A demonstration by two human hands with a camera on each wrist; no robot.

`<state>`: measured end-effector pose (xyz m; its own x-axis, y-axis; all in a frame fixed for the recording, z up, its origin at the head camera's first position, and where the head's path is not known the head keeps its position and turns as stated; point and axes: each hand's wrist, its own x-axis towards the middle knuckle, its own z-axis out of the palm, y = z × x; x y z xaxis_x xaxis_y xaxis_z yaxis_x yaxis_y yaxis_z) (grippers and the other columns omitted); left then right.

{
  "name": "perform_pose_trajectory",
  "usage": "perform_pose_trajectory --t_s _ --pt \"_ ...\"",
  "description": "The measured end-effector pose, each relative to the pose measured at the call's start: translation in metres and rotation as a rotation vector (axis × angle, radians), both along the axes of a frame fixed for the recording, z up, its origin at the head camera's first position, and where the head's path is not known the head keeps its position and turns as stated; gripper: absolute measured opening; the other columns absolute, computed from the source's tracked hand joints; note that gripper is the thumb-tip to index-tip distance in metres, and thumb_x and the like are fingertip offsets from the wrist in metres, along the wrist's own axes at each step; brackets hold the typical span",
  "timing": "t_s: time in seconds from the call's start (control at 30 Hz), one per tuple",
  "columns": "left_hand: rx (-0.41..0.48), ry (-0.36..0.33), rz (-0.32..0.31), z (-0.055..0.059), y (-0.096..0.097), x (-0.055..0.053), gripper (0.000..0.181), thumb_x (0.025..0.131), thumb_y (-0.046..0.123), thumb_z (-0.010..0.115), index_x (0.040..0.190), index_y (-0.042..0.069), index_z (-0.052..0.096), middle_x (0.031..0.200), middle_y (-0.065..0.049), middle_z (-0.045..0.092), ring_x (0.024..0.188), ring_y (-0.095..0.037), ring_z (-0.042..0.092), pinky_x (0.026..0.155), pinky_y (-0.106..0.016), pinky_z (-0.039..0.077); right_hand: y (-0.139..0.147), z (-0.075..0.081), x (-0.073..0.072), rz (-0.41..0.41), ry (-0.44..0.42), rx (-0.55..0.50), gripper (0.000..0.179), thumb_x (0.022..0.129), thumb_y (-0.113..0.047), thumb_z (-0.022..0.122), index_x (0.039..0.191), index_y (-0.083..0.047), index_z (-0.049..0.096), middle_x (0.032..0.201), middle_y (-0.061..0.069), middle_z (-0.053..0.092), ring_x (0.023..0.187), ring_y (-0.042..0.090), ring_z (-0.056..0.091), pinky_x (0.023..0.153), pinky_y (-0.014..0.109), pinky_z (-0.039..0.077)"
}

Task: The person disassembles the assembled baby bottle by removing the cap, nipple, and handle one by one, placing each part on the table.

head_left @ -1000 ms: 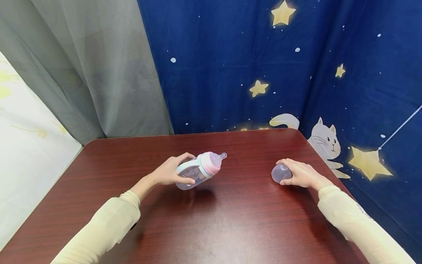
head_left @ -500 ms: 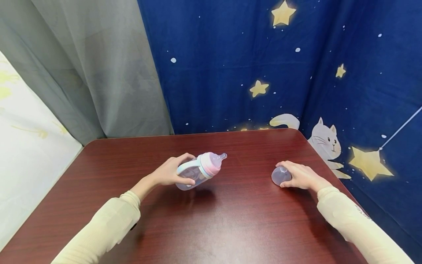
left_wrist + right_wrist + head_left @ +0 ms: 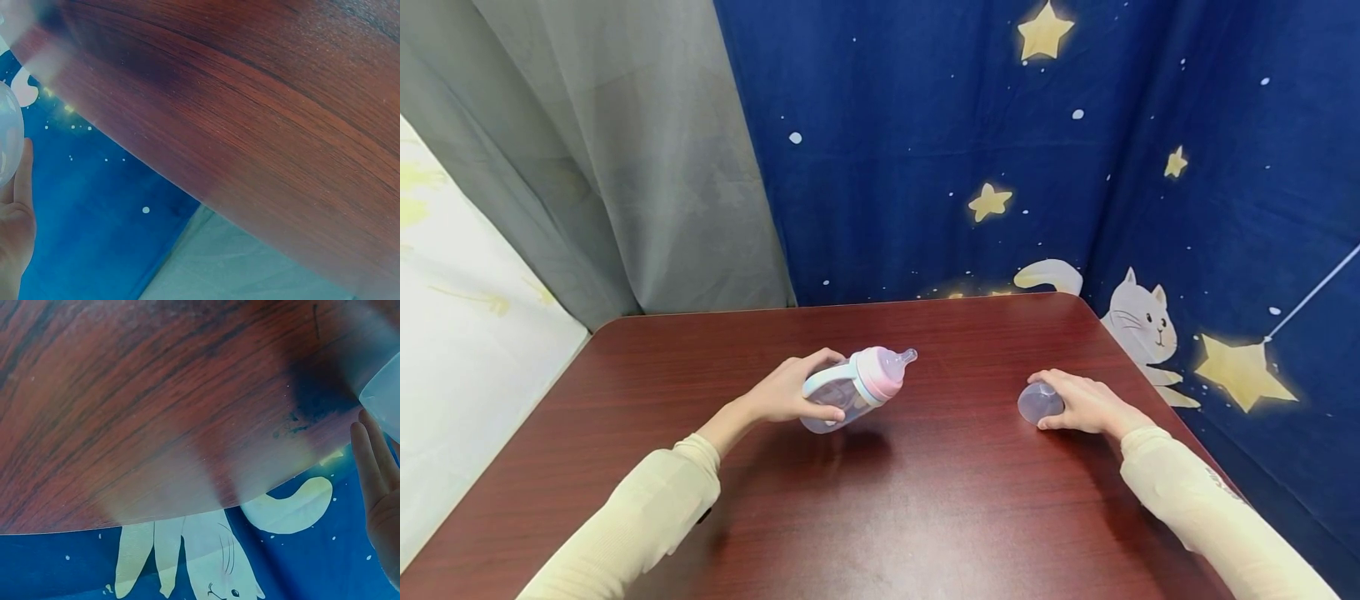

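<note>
My left hand [image 3: 787, 392] grips a clear baby bottle [image 3: 853, 388] by its body, thumb on the near side. The bottle has a pink collar, a pale blue-white handle and a clear nipple pointing up and right. It tilts above the table, its shadow below. To the right, my right hand [image 3: 1084, 402] holds a translucent domed bottle cap [image 3: 1040, 403] between thumb and fingers. In the left wrist view, only the bottle's rounded base end [image 3: 9, 134] shows at the left edge. The cap's rim [image 3: 382, 397] appears at the right edge of the right wrist view.
A dark red wood-grain table [image 3: 925, 492] lies beneath both hands. Behind it hang a grey curtain [image 3: 647, 167] and a blue curtain [image 3: 910, 150] printed with stars and a white cat. A white surface [image 3: 467, 333] borders the table's left side.
The right hand has dipped slightly toward the near side, and the cap in it has turned a little. My left hand and the bottle stay practically still.
</note>
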<state>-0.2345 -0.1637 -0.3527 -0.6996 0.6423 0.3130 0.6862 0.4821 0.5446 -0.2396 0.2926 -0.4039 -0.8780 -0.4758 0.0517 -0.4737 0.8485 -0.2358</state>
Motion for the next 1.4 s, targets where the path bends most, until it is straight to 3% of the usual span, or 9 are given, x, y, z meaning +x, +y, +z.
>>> perform_pose_trajectory --t_s 0.27,0.47,0.7,0.93,1.17,1.4 --pt "0.004 -0.013 -0.001 0.002 0.001 0.001 0.065 0.063 0.043 0.076 0.115 0.018 0.047 0.09 0.006 0.058 0.075 -0.008 0.055 0.063 -0.027 0.046 0.001 0.001 0.002 -0.015 -0.014 0.006 0.072 0.066 -0.047 0.072 0.124 -0.015 0.044 0.117 0.009 0.048 0.094 0.025 0.05 0.073 0.049 0.041" --pt "0.009 -0.014 -0.011 0.0 0.001 0.001 0.063 0.064 0.041 0.076 0.114 0.016 0.047 0.09 0.005 0.059 0.074 -0.008 0.055 0.062 -0.027 0.045 0.003 0.012 0.002 -0.011 -0.009 -0.003 0.079 0.064 -0.049 0.072 0.128 -0.014 0.042 0.121 0.01 0.046 0.099 0.026 0.049 0.075 0.052 0.039" --pt "-0.002 -0.024 -0.003 -0.001 0.003 0.001 0.064 0.063 0.043 0.076 0.115 0.017 0.047 0.09 0.005 0.059 0.074 -0.008 0.055 0.063 -0.027 0.046 0.0 0.037 -0.001 0.002 -0.03 -0.005 0.077 0.066 -0.048 0.071 0.129 -0.015 0.04 0.124 0.012 0.044 0.106 0.027 0.047 0.077 0.053 0.038" --pt "-0.004 -0.031 -0.008 -0.001 0.004 0.002 0.064 0.064 0.042 0.076 0.115 0.017 0.047 0.091 0.005 0.059 0.075 -0.008 0.055 0.063 -0.027 0.046 -0.014 0.068 -0.009 0.043 0.023 -0.041 0.075 0.067 -0.054 0.067 0.127 -0.014 0.044 0.121 0.01 0.047 0.103 0.024 0.05 0.079 0.047 0.038" --pt "-0.004 -0.031 -0.015 -0.001 0.006 0.001 0.064 0.064 0.042 0.076 0.114 0.017 0.047 0.09 0.006 0.058 0.075 -0.008 0.055 0.063 -0.027 0.046 -0.04 0.096 -0.011 0.111 0.086 -0.11 0.071 0.069 -0.056 0.064 0.123 -0.013 0.048 0.118 0.005 0.051 0.103 0.02 0.051 0.082 0.041 0.038" --pt "-0.015 -0.008 -0.021 -0.002 0.009 0.0 0.064 0.064 0.045 0.075 0.114 0.016 0.047 0.09 0.006 0.058 0.075 -0.007 0.055 0.064 -0.027 0.045 -0.08 0.112 -0.009 0.181 0.117 -0.171 0.067 0.071 -0.058 0.061 0.121 -0.014 0.052 0.111 0.001 0.056 0.101 0.017 0.052 0.083 0.038 0.039"
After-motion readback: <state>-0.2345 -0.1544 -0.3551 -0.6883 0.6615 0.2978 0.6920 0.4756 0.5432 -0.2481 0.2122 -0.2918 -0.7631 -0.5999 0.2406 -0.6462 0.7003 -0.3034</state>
